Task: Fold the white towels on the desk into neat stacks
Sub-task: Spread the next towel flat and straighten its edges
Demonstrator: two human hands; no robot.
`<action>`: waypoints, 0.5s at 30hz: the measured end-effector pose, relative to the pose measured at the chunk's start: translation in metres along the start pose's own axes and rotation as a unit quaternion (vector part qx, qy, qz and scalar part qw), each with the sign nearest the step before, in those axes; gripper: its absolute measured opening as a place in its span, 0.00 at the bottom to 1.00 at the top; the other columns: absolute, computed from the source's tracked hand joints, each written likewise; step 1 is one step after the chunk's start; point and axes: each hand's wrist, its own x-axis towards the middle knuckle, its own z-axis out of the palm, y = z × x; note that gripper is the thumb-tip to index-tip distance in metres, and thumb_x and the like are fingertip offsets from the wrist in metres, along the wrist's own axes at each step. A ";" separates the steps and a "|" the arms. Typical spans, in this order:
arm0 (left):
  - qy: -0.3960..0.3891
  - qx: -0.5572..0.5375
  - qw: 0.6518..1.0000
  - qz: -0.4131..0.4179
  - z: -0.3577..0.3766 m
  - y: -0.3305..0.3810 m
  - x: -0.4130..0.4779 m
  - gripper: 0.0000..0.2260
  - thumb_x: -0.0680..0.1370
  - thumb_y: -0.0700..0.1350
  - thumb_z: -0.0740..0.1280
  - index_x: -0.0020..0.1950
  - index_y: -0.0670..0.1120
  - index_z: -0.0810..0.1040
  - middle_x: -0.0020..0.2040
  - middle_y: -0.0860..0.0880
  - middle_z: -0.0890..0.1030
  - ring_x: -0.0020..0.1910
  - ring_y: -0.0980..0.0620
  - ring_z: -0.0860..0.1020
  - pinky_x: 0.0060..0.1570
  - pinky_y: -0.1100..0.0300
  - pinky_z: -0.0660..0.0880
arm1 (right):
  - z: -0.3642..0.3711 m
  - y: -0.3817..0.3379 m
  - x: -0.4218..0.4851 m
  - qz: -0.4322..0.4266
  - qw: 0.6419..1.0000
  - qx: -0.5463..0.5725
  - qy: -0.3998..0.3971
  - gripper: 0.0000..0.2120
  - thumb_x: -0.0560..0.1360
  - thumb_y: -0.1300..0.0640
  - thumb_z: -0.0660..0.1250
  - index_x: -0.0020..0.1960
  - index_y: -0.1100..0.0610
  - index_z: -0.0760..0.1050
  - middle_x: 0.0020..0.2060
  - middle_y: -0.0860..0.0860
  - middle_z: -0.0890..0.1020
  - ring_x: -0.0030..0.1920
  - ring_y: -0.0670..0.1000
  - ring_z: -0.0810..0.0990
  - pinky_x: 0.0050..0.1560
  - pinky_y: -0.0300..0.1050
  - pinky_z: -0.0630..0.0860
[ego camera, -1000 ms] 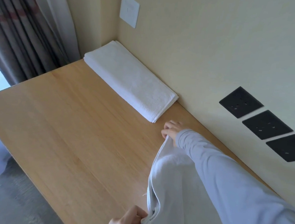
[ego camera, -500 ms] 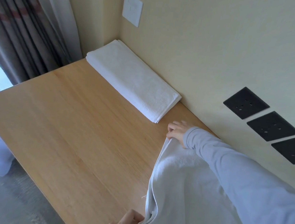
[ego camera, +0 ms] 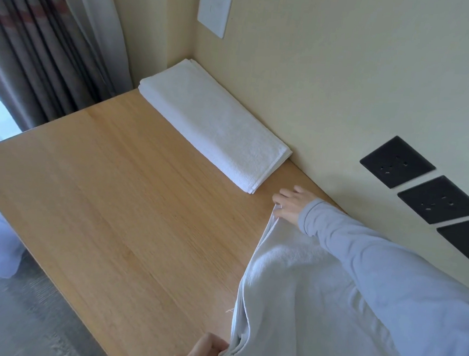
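You've got two white towels: folded towel (ego camera: 215,125) by the wall (ego camera: 349,60), loose towel (ego camera: 296,309) nearer. Three black sockets (ego camera: 397,162), one white switch plate (ego camera: 214,7).

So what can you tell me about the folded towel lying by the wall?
The folded towel is white and looks like soft, nubby terry cloth. It is folded into a long, flat rectangle of several layers, whose edges show at its near end. It lies flat on the wooden desk, its long side along the cream wall, its far end tucked into the corner near the curtain. Neither hand touches it; the right hand is close to its near end.
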 end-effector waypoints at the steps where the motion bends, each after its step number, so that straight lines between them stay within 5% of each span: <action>1: 0.001 -0.004 1.000 -0.008 0.000 -0.001 0.000 0.06 0.65 0.49 0.61 0.29 0.49 0.68 0.20 0.58 0.61 0.17 0.65 0.58 0.22 0.78 0.52 | -0.002 -0.002 0.002 0.015 1.000 -0.021 0.007 0.24 0.71 0.63 0.66 0.66 0.51 0.69 0.66 0.53 0.64 0.67 0.54 0.61 0.61 0.50 0.62; 5: -0.008 -0.029 0.998 -0.047 -0.006 -0.007 -0.004 0.07 0.64 0.48 0.65 0.27 0.50 0.70 0.19 0.59 0.66 0.18 0.66 0.63 0.23 0.78 0.58 | -0.007 -0.001 0.004 0.103 0.993 -0.014 0.049 0.16 0.70 0.67 0.62 0.57 0.59 0.75 0.62 0.54 0.68 0.64 0.54 0.64 0.60 0.50 0.62; 10: -0.024 -0.004 0.998 -0.064 -0.015 -0.023 -0.001 0.12 0.63 0.35 0.71 0.30 0.51 0.74 0.23 0.56 0.76 0.24 0.62 0.78 0.30 0.74 0.73 | 0.002 0.020 -0.027 0.173 0.980 0.026 0.096 0.12 0.70 0.64 0.63 0.53 0.56 0.76 0.57 0.52 0.72 0.59 0.53 0.69 0.59 0.47 0.63; 15: -0.029 0.010 0.999 -0.044 -0.022 -0.031 0.005 0.13 0.61 0.35 0.70 0.30 0.53 0.73 0.22 0.58 0.73 0.22 0.64 0.76 0.29 0.77 0.70 | 0.026 0.033 -0.064 0.031 0.996 -0.044 0.071 0.18 0.70 0.66 0.60 0.57 0.55 0.72 0.58 0.53 0.69 0.59 0.55 0.68 0.56 0.46 0.65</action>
